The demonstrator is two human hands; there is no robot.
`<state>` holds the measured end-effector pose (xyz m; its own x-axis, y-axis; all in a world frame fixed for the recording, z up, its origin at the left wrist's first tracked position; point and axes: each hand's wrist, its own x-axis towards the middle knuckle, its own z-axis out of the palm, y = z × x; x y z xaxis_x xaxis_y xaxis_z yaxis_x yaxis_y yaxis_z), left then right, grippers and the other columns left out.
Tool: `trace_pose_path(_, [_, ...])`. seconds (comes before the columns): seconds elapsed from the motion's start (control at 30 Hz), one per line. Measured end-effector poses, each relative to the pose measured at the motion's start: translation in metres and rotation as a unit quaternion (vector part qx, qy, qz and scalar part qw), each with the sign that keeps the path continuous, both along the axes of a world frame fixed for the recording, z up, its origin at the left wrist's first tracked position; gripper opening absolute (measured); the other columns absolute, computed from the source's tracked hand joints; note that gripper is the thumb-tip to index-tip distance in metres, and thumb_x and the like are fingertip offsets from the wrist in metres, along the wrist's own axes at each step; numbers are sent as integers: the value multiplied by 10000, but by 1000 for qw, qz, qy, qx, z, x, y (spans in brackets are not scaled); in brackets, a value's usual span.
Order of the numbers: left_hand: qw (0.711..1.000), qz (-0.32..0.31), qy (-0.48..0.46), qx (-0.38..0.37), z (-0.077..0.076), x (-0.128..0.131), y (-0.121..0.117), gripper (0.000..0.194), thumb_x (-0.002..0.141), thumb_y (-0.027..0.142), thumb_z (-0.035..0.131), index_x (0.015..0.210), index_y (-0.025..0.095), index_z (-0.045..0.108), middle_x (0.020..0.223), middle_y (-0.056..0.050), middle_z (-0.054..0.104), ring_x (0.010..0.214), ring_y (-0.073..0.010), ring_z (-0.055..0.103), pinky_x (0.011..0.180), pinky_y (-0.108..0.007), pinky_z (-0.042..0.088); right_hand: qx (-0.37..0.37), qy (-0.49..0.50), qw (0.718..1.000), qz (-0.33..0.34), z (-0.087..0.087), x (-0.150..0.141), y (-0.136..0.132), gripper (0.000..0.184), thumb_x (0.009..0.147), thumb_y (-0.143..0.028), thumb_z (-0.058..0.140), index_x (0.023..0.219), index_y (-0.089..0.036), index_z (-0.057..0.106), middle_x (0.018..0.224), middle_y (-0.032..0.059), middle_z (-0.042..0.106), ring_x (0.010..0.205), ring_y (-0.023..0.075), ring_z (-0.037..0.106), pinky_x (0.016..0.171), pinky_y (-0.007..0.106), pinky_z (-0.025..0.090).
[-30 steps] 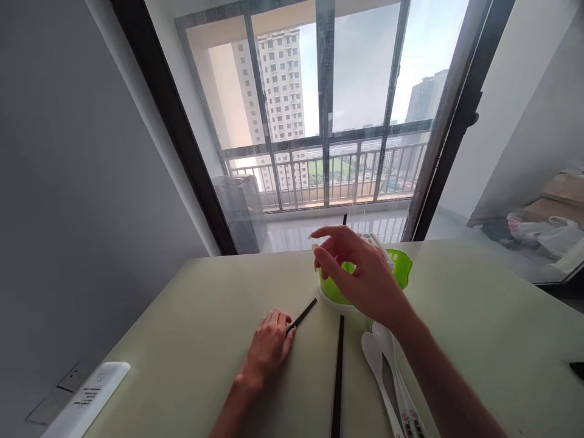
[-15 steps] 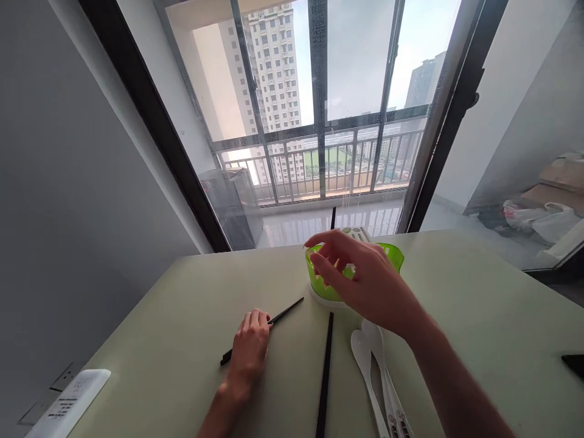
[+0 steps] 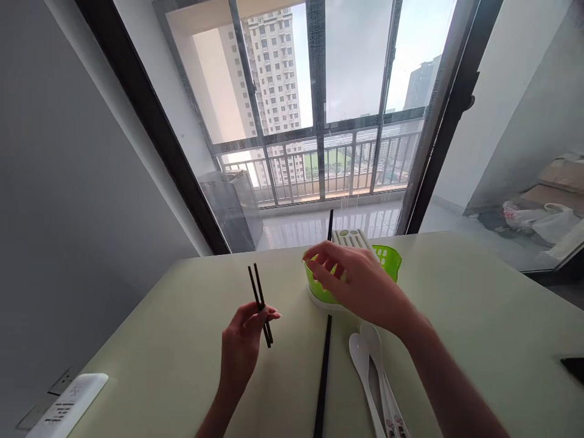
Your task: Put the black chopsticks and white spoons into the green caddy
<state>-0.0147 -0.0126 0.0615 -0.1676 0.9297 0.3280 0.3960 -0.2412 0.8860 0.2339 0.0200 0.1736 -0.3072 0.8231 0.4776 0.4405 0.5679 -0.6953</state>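
My left hand (image 3: 241, 340) is raised a little over the table, pinching a pair of dark chopsticks (image 3: 260, 292) that stand nearly upright and slightly apart at the top. My right hand (image 3: 349, 274) reaches over a green utensil basket (image 3: 385, 261) with a pale base. Its thumb and index finger come together at the basket's left rim, and the other fingers curl down inside. Behind that hand, another dark chopstick (image 3: 330, 225) stands up. Nearer to me, a dark chopstick (image 3: 323, 377) lies lengthwise on the table beside two white spoons (image 3: 365, 362).
The pale table (image 3: 182, 347) ends at a glass door (image 3: 274, 164). A white power strip (image 3: 73, 401) lies at the left, and a dark object (image 3: 572, 368) at the right edge. A slotted white part (image 3: 351, 237) stands up at the basket.
My left hand has lifted the chopsticks off the table and turned them upright. My right hand has dropped slightly at the basket, its thumb and index finger closing together.
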Motion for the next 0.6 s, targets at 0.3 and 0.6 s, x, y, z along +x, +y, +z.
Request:
trace_pose_path(0.3, [982,-61,-168,-57,-8,22,-8,181,828,350,764,910,191,744,888,-54,815,853,-243,782,876,-370,621,-45,-49,993,101,-17,-34,-3,337,982,-435,603,1267,-260,649,886,-9,721,808,151,655,745,278,463])
trace_pose_path(0.6, [978,-79,-164,-104,-19,23,-10,195,781,342,791,905,194,818,882,-54,823,849,-261,785,884,-378,631,-17,-69,993,94,-27,-48,0,238,1017,-313,546,814,-221,627,812,-14,681,736,130,592,684,248,381])
